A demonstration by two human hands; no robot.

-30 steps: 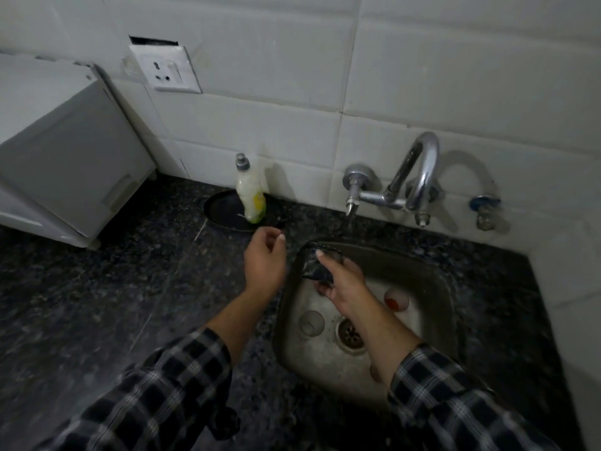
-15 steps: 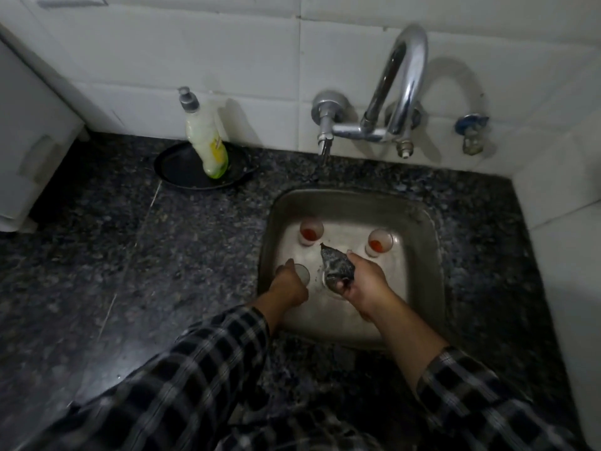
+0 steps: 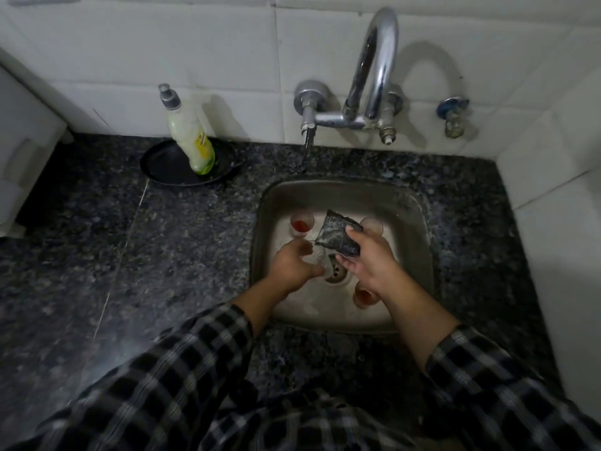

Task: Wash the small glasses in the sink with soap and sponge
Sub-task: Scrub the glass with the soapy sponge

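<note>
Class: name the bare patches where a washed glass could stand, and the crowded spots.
Free: dark speckled granite counter left of the steel sink, nearer than the black round tray. Crowded: sink, with small glasses, left hand, right hand.

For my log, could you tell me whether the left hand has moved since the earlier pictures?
Yes: the left hand moved rightward from the granite counter into the steel sink, where it grips a small clear glass.

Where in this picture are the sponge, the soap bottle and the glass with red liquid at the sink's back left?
sponge (image 3: 338, 234), head view, middle of its dark wet face.
soap bottle (image 3: 191, 138), head view, its pale body.
red-liquid glass (image 3: 301, 224), head view, the red liquid inside.
</note>
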